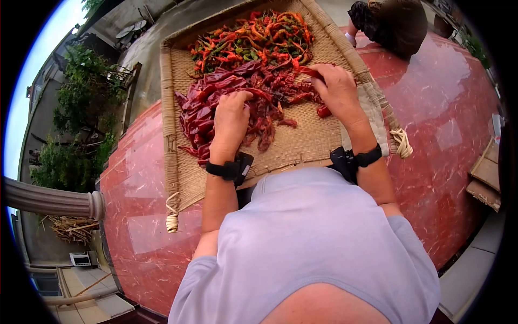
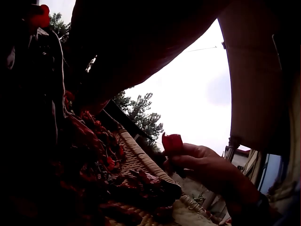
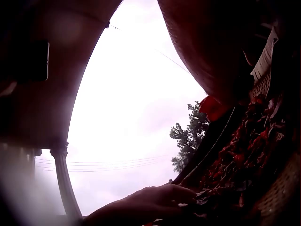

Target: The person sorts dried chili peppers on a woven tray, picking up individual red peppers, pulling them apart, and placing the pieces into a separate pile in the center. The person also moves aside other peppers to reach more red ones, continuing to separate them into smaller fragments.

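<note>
While the left hand (image 1: 231,121) lies on top of the heap of dark red chillies (image 1: 208,102), its fingertips sunk among the pods so that I cannot tell whether they grip any, the right hand (image 1: 337,89) pinches a single red chilli (image 2: 172,142) between thumb and curled fingers. That chilli sits at the fingertips and pokes out just past the thumb, lifted a little above the woven tray (image 1: 302,144) at the right edge of the heap. It is a brighter, glossier red than the wrinkled, wine-dark pods under the left hand (the left wrist view shows its blunt end against the sky). The heap spreads across the middle of the tray, between the two hands and touching both. Beyond it, at the far end of the tray, lies a separate pile of orange, red and green chillies (image 1: 253,38). The tray rests on a polished red stone table (image 1: 448,108), and another person (image 1: 394,21) sits at its far right corner.
</note>
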`<state>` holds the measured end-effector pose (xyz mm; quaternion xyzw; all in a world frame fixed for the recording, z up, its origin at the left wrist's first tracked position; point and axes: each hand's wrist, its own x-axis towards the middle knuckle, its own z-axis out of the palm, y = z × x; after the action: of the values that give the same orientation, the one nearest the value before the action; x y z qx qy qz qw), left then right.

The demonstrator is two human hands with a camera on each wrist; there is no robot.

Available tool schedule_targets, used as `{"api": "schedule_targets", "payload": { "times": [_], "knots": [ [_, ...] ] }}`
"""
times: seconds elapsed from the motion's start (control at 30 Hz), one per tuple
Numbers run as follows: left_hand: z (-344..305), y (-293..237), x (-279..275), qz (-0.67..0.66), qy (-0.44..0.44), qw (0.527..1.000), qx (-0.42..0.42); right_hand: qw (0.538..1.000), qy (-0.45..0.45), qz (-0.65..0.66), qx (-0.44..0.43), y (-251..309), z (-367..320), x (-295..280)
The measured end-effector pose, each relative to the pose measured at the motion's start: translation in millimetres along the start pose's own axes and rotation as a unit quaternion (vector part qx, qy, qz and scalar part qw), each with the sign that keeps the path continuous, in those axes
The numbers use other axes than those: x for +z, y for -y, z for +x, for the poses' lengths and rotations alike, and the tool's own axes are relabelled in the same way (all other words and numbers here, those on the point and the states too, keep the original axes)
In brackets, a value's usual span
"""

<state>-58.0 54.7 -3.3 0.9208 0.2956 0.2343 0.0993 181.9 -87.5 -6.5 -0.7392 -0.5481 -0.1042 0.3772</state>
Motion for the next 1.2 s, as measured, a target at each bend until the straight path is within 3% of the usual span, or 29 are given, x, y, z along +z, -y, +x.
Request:
{"api": "schedule_targets", "payload": {
  "times": [0.03, 0.07, 0.2, 0.3, 0.4, 0.5, 0.53, 0.6, 0.7, 0.73, 0.8, 0.87, 0.9, 0.97, 1.03, 1.1, 1.17, 1.2],
  "knots": [
    [0, 6, 6, 0.107, 0.002, 0.993, 0.04, 0.999, -0.004, -0.048, 0.022, -9, -1, -1],
    [0, 12, 13, 0.105, 0.026, 0.994, 0.022, 0.994, -0.008, -0.096, 0.043, -17, -1, -1],
    [0, 20, 26, 0.216, 0.027, 0.976, 0.024, 0.991, -0.004, -0.085, 0.101, -30, -9, 2],
    [5, 22, 28, 0.188, 0.02, 0.982, 0.005, 0.991, -0.086, -0.087, 0.054, -29, -9, 8],
    [4, 19, 20, 0.159, -0.01, 0.987, 0.022, 0.99, -0.108, -0.071, 0.052, -18, -5, 2],
    [5, 1, 4, 0.101, -0.084, 0.991, 0.013, 0.992, -0.126, -0.022, -0.022, -11, -2, -4],
    [7, -7, -1, 0.119, -0.124, 0.984, 0.043, 0.996, -0.077, 0.051, -0.023, -6, -2, -5],
    [10, -18, -3, 0.089, -0.106, 0.988, 0.066, 0.98, 0.025, 0.194, -0.025, 10, -2, -6],
    [14, -30, 5, -0.075, -0.082, 0.986, 0.122, 0.903, 0.162, 0.393, 0.065, 42, -5, -4],
    [13, -36, 7, -0.108, -0.058, 0.987, 0.102, 0.88, 0.151, 0.446, 0.068, 45, -7, 2],
    [8, -45, 10, -0.153, -0.021, 0.985, 0.079, 0.89, 0.153, 0.425, 0.06, 35, -6, 15],
    [6, -47, 12, -0.25, 0.013, 0.968, -0.003, 0.881, 0.155, 0.438, 0.089, 27, -7, 20],
    [8, -50, 13, -0.299, 0.03, 0.953, -0.042, 0.888, 0.15, 0.425, 0.095, 25, -8, 18],
    [12, -51, 10, -0.239, 0.011, 0.969, -0.056, 0.901, 0.139, 0.396, 0.106, 20, -6, 13],
    [17, -39, 19, -0.202, -0.06, 0.978, -0.011, 0.936, 0.043, 0.332, 0.107, 10, -1, 7],
    [22, -19, 32, -0.055, -0.062, 0.996, 0.028, 0.963, -0.069, 0.245, 0.088, -3, 7, 3],
    [27, 8, 59, 0.044, -0.1, 0.992, 0.058, 0.973, -0.139, 0.173, 0.068, -15, 17, -4],
    [30, 10, 62, 0.058, -0.077, 0.994, 0.045, 0.976, -0.147, 0.145, 0.062, -21, 22, -4]
  ]
}}
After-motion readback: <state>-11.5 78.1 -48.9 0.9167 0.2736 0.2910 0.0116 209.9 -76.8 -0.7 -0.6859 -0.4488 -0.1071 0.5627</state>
